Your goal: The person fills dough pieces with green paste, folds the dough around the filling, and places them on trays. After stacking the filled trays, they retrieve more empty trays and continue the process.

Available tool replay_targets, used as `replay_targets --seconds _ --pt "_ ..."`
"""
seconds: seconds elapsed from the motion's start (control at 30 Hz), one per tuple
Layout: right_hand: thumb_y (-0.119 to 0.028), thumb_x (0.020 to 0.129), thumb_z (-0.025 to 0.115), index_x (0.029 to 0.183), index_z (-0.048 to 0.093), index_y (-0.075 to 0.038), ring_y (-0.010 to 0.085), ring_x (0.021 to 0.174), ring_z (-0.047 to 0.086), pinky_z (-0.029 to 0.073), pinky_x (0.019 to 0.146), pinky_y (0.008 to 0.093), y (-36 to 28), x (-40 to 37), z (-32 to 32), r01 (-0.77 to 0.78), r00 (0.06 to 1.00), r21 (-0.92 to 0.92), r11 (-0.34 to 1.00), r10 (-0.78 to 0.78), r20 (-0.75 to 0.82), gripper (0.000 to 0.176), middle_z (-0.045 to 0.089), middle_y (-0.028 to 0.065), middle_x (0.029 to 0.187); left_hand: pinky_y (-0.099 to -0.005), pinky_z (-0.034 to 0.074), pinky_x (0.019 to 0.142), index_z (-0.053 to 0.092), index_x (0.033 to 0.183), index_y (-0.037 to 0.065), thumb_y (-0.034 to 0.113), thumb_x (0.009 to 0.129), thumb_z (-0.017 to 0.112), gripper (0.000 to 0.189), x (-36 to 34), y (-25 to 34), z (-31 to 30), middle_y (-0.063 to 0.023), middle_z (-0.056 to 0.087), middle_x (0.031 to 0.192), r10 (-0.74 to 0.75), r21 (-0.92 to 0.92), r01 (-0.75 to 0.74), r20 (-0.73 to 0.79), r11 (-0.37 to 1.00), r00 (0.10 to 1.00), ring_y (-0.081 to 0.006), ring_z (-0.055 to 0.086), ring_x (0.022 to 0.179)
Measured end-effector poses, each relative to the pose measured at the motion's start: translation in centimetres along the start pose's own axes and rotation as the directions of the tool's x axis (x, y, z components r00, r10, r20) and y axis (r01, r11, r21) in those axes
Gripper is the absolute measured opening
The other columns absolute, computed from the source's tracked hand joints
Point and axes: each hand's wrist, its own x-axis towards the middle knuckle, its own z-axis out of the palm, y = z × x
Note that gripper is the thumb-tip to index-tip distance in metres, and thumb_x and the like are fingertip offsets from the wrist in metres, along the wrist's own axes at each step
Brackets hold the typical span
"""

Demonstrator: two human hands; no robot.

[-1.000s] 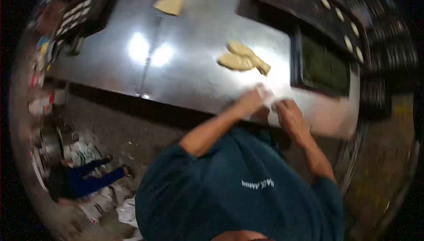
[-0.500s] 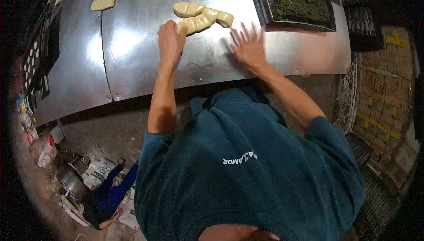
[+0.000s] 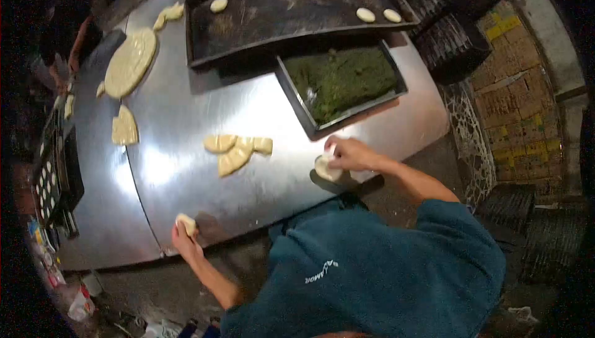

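My left hand (image 3: 185,242) is closed round a small piece of dough (image 3: 187,223) near the front edge of the metal table. Farther right, my right hand (image 3: 352,154) grips a flattened round of dough (image 3: 324,169) just above the tabletop, near the front corner of the filling tray. Between the hands and farther back, a few cut dough strips (image 3: 234,156) lie touching one another on the metal.
A tray of crumbly green filling (image 3: 338,81) stands behind my right hand. Beyond it is a large dark baking tray (image 3: 248,19) with several dough rounds. A big dough slab (image 3: 131,62) and a dough wedge (image 3: 124,127) lie left. Another person's arm (image 3: 77,47) shows at far left.
The view has swung, showing more of the table's far side. My hands have moved away from the dough strips and apart; each now holds a piece of dough.
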Motion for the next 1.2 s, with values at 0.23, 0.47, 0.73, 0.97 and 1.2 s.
replay_targets --seconds 0.23,0.47,0.73,0.97,1.2 --pt "-0.024 0.081 0.066 0.108 0.064 -0.004 0.0177 0.08 0.065 0.05 0.071 0.0329 4.0 11.0 -23.2 0.067 0.65 0.011 0.998 -0.035 -0.759 0.033 0.068 0.0094 0.088 -0.0219 0.045 0.048 0.053 0.105 0.011 0.026 0.093 0.054 0.02 -5.9 2.3 12.4 0.0003 0.057 0.082 -0.149 -0.099 0.165 0.148 0.981 0.978 -0.0087 0.056 0.068" --pt "-0.017 0.083 0.051 0.096 0.065 -0.005 0.036 0.09 0.063 0.049 0.076 0.0483 5.3 20.5 -21.7 -0.258 0.758 -0.416 0.872 -0.084 -0.647 0.022 0.065 0.0202 0.096 -0.0231 0.048 0.062 0.059 0.102 0.001 0.019 0.09 0.056 0.021 -8.2 2.8 23.5 -0.0037 0.06 0.087 -0.156 0.129 0.117 0.352 0.985 0.923 -0.0109 0.056 0.075" --pt "-0.028 0.081 0.065 0.103 0.062 0.0 0.0317 0.081 0.062 0.049 0.072 0.0388 -9.7 4.6 -1.4 0.58 0.683 0.117 0.806 -0.403 -0.609 0.036 0.064 0.0178 0.091 -0.0247 0.04 0.057 0.055 0.084 0.002 0.021 0.098 0.043 0.027 -9.4 7.5 31.4 0.0 0.053 0.075 0.26 -0.118 -0.233 0.352 0.965 0.899 -0.0077 0.048 0.065" --pt "-0.023 0.09 0.059 0.062 0.053 0.0 0.0044 0.052 0.042 0.037 0.045 0.0253 -10.8 0.8 0.3 0.487 0.71 0.689 0.537 0.216 -0.67 0.037 0.045 -0.0027 0.051 -0.0296 0.037 0.05 0.05 0.07 0.003 0.023 0.095 0.052 0.031 -12.2 4.5 30.9 -0.0056 0.045 0.057 0.63 -0.032 -0.675 0.395 0.737 0.669 -0.014 0.042 0.053" --pt "-0.019 0.075 0.067 0.087 0.061 -0.006 0.0331 0.076 0.06 0.048 0.064 0.0421 -9.1 1.3 6.4 0.417 0.689 -0.275 0.866 -0.498 -0.526 0.019 0.06 0.0147 0.076 -0.0241 0.049 0.065 0.063 0.104 -0.002 0.018 0.093 0.055 0.024 -8.3 -0.2 25.4 -0.0024 0.062 0.084 -0.043 -0.329 0.395 0.72 0.858 0.693 -0.0101 0.057 0.072"
